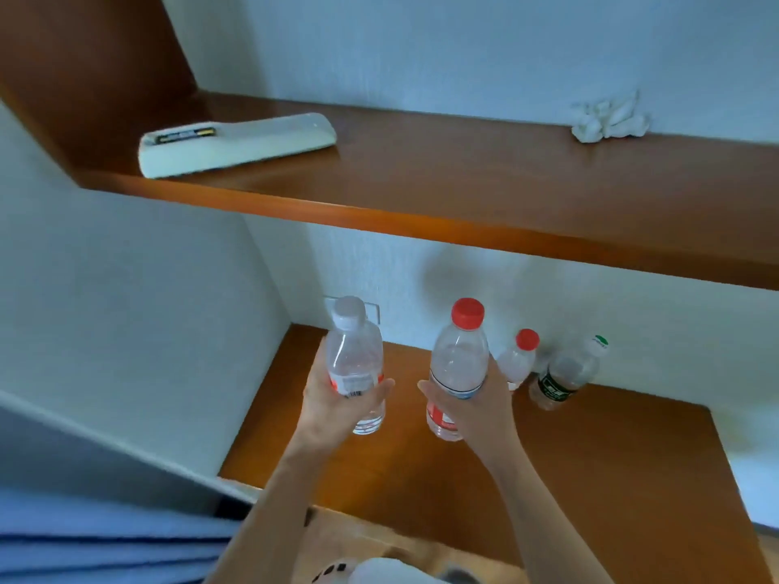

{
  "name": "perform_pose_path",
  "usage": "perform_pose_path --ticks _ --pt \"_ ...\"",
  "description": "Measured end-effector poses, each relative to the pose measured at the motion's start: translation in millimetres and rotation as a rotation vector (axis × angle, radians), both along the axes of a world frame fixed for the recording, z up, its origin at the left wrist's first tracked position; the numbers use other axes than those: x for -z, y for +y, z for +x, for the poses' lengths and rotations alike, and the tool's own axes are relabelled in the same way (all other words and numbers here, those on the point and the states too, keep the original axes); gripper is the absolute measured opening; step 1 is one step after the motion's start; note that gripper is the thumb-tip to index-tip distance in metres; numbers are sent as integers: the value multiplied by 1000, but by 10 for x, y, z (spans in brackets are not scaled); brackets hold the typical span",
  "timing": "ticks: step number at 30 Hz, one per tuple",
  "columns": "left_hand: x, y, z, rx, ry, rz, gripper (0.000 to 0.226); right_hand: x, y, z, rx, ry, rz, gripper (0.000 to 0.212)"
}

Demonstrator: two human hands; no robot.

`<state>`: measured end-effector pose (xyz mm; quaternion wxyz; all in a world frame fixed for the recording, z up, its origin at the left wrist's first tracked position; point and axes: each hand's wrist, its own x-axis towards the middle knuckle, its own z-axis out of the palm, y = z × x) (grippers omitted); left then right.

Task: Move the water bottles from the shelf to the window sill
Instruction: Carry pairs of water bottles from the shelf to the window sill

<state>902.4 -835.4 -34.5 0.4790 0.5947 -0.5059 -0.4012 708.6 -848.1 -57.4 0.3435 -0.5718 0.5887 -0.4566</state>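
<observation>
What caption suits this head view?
Left hand grips white-capped bottle, right hand red-capped bottle; small bottle and green-label bottle stand behind.

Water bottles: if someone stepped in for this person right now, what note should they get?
Left hand grips the white-capped bottle; right hand grips the big red-capped bottle. Both bottles are upright over the lower shelf; it is unclear whether they are lifted off it.
The small red-capped bottle and the green-labelled bottle stand on that shelf by the wall, untouched.
Done: two bottles in hand. No window sill is in view, so nothing shows as delivered.
Left: carry these two to the sill, then fetch the other two.
</observation>
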Motion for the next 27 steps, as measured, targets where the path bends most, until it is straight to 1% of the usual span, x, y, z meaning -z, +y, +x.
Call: perform_pose_path --ticks 2,6,7,9,11,12,15,18,22,27 --pt "-40 166 103 -88 -1 -21 85 -61 -27 101 -121 -32 39 58" --pt "-173 642 235 -236 -9 -91 72 -163 32 300 -395 -111 50 49" --pt "-194 775 260 -281 -11 -97 67 -160 68 367 -463 -125 53 52" --pt "-208 1085 293 -396 -24 -106 58 -130 176 518 -599 -159 47 67" --pt "-198 1431 307 -529 -28 -104 60 -93 324 679 -720 -174 51 81" --pt "-180 1618 311 -601 -19 -96 60 -99 420 766 -780 -180 60 82" --pt "-117 2183 333 -804 27 -77 58 -77 721 1042 -968 -160 101 70" --pt "-114 2740 334 -989 40 -70 64 -101 1061 1348 -1158 -157 179 58" --pt "-170 3443 266 -1225 43 -101 64 -153 1579 1699 -1358 -144 178 63" --pt "-198 4146 167 -1507 -21 -73 63 -153 2252 2036 -1549 -107 209 58"
